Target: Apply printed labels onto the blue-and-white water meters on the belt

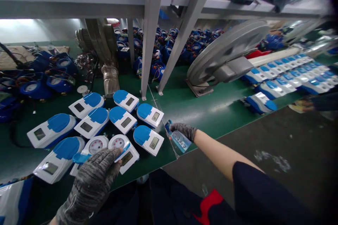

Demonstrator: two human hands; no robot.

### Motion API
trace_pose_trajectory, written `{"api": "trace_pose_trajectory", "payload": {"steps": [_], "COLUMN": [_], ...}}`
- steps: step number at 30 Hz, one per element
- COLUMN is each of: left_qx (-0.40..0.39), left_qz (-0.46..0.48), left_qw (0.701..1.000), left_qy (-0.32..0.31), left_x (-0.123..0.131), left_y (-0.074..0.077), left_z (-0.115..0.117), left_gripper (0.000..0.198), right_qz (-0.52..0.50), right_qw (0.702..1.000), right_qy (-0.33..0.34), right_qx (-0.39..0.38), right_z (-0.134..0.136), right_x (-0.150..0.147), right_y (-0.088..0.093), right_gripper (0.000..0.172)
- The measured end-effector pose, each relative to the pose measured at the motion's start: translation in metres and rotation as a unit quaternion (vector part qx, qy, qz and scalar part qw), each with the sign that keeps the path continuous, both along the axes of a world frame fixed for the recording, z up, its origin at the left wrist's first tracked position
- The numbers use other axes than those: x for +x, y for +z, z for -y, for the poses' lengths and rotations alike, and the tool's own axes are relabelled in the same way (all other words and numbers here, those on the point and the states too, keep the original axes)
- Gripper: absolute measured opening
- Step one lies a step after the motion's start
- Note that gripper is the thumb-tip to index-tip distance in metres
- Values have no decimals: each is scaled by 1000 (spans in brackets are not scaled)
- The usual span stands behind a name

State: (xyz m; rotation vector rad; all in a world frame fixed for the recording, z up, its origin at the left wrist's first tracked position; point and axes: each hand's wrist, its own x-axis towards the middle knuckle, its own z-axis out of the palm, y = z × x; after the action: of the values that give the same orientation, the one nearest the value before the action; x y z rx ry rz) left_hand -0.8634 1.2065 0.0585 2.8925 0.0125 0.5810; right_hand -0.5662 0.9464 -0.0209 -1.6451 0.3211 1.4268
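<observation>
L hand [92, 175] on wht/blu meter [127, 159]

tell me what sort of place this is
Probably a factory assembly workshop: many matching blue-and-white units with small displays stand on a long green worktop, with blue wired bodies massed behind.

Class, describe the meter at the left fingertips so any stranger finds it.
On the green bench, find the left cluster of white meters. At its near edge, the gloved left hand touches this meter. Of the two baring round dials, it is the one farther right.
</observation>
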Motion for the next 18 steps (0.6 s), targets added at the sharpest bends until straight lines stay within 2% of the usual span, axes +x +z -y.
{"api": "trace_pose_trajectory", "payload": {"steps": [3,6,9,13,18], "left_qx": [-4,-19,-13,-9,-8], "left_qz": [-8,-18,-25,-10,21], "left_qw": [999,997,996,992,990], "left_qy": [38,68,88,124,139], "left_x": [-2,-11,-24,-35,-30], "left_y": [3,6,5,-2,-4], "left_z": [12,20,23,24,31], "left_gripper": [36,34,31,32,33], "right_qz": [-74,-119,-126,-107,-73], "right_qw": [994,982,979,980,977], "right_qy": [80,148,153,135,162], "right_qx": [0,15,47,98,115], "right_z": [-23,-46,-63,-72,-72], "right_x": [17,30,37,39,37], "right_y": [-2,6,16,25,28], "right_gripper": [16,18,20,22,27]}}
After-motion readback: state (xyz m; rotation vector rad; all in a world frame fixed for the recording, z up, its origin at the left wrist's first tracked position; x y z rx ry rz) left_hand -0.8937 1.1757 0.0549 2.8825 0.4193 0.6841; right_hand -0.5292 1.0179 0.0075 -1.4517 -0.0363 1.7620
